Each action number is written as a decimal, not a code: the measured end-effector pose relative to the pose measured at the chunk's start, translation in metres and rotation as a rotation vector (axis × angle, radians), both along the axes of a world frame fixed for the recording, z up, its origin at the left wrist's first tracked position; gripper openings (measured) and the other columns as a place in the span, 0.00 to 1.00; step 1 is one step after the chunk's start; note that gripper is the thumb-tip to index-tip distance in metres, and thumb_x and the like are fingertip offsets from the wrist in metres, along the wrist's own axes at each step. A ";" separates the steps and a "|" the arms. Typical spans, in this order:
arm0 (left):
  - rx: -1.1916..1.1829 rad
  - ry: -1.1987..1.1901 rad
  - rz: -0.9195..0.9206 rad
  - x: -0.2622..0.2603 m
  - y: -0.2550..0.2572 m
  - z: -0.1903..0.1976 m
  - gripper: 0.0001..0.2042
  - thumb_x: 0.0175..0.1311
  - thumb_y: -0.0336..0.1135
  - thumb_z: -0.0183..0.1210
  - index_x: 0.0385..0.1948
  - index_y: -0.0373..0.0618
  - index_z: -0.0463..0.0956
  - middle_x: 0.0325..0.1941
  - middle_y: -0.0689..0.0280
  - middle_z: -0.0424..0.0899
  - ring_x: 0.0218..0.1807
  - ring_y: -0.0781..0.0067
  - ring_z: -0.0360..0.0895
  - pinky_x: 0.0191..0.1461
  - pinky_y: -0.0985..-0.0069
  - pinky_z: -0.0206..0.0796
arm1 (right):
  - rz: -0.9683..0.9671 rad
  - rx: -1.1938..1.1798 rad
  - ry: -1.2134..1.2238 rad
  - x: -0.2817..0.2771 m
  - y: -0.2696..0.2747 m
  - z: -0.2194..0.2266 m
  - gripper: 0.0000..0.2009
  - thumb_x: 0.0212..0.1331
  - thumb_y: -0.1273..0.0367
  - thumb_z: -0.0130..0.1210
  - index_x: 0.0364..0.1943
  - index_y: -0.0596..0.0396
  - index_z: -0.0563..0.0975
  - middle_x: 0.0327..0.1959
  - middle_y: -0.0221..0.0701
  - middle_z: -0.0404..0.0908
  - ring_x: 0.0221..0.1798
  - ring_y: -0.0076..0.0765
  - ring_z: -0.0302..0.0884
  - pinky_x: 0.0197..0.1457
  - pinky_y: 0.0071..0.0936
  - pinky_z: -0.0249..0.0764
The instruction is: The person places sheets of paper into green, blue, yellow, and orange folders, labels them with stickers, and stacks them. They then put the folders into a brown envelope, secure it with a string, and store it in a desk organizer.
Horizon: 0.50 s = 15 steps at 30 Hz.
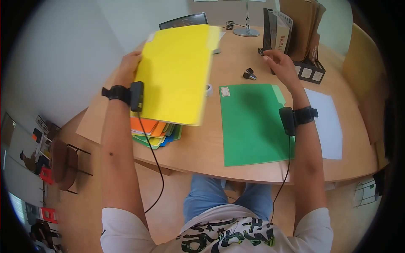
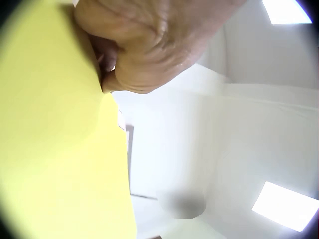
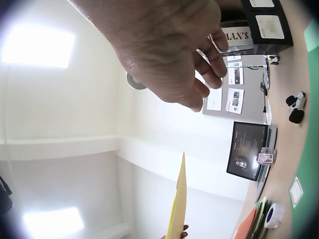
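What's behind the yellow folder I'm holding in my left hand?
A pile of colored folders shows below the yellow folder, a laptop screen above it and a white tape roll by its right edge. Whatever else lies behind it is covered.

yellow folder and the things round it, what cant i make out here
- Top of the folder stack: hidden behind the yellow folder, head view
- Yellow folder's right edge: blurred, head view
- Green folder's label writing: too small, head view
- Laptop screen text: too small, right wrist view
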<state>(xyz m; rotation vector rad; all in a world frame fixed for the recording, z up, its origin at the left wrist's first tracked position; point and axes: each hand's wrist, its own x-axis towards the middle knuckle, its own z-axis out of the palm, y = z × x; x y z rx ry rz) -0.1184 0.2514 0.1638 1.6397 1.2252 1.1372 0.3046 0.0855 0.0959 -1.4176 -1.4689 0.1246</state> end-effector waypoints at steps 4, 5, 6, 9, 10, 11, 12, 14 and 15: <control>0.066 0.222 0.222 -0.110 0.056 -0.046 0.11 0.62 0.29 0.52 0.43 0.36 0.78 0.38 0.60 0.83 0.36 0.69 0.79 0.40 0.72 0.70 | 0.166 -0.259 -0.181 -0.009 -0.011 -0.003 0.17 0.56 0.61 0.57 0.44 0.60 0.78 0.33 0.40 0.80 0.38 0.35 0.77 0.43 0.29 0.72; 0.237 0.611 0.320 -0.137 0.067 -0.072 0.11 0.60 0.26 0.51 0.41 0.35 0.79 0.35 0.61 0.83 0.35 0.68 0.78 0.41 0.72 0.70 | 0.187 -0.346 -0.229 -0.015 -0.015 -0.001 0.17 0.56 0.62 0.56 0.44 0.60 0.78 0.33 0.40 0.81 0.38 0.36 0.78 0.44 0.30 0.72; 0.163 0.402 0.361 -0.140 0.067 -0.087 0.11 0.57 0.26 0.51 0.38 0.34 0.80 0.34 0.60 0.83 0.36 0.68 0.78 0.41 0.73 0.69 | 0.212 -0.442 -0.281 -0.019 -0.017 0.000 0.17 0.56 0.62 0.56 0.43 0.60 0.78 0.32 0.41 0.81 0.38 0.37 0.78 0.44 0.30 0.72; 0.086 0.426 0.389 -0.142 0.075 -0.110 0.12 0.56 0.27 0.50 0.38 0.35 0.80 0.36 0.56 0.83 0.38 0.63 0.79 0.44 0.72 0.69 | 0.234 -0.497 -0.255 -0.017 -0.021 0.000 0.16 0.57 0.62 0.55 0.42 0.61 0.78 0.31 0.39 0.80 0.37 0.35 0.77 0.43 0.30 0.71; 0.105 0.459 0.409 -0.138 0.077 -0.115 0.13 0.55 0.28 0.49 0.39 0.36 0.80 0.36 0.53 0.83 0.40 0.60 0.80 0.45 0.70 0.70 | 0.222 -0.512 -0.257 -0.015 -0.023 -0.001 0.16 0.57 0.63 0.55 0.42 0.62 0.77 0.30 0.37 0.79 0.35 0.33 0.76 0.42 0.30 0.71; 0.125 0.491 0.427 -0.132 0.079 -0.120 0.14 0.55 0.29 0.49 0.39 0.38 0.81 0.37 0.51 0.83 0.42 0.57 0.81 0.47 0.69 0.70 | 0.216 -0.530 -0.300 -0.011 -0.024 -0.002 0.17 0.56 0.62 0.55 0.42 0.63 0.77 0.32 0.40 0.80 0.37 0.36 0.77 0.43 0.31 0.72; 0.160 0.578 0.438 -0.129 0.081 -0.123 0.14 0.55 0.30 0.49 0.38 0.38 0.81 0.38 0.50 0.83 0.42 0.54 0.80 0.48 0.67 0.69 | 0.208 -0.549 -0.342 -0.004 -0.025 -0.004 0.18 0.56 0.62 0.56 0.43 0.63 0.78 0.34 0.43 0.80 0.39 0.39 0.78 0.44 0.32 0.72; 0.236 0.749 0.451 -0.126 0.086 -0.127 0.14 0.55 0.32 0.49 0.38 0.38 0.81 0.40 0.47 0.82 0.44 0.49 0.79 0.50 0.63 0.69 | 0.191 -0.584 -0.423 0.013 -0.031 -0.011 0.19 0.55 0.61 0.56 0.42 0.65 0.78 0.36 0.47 0.81 0.41 0.44 0.79 0.45 0.34 0.73; 0.300 0.828 0.396 -0.125 0.086 -0.128 0.14 0.56 0.35 0.48 0.37 0.38 0.80 0.39 0.46 0.81 0.45 0.46 0.77 0.51 0.60 0.68 | 0.182 -0.600 -0.460 0.023 -0.035 -0.018 0.19 0.54 0.61 0.56 0.42 0.65 0.78 0.36 0.47 0.81 0.41 0.45 0.79 0.46 0.35 0.73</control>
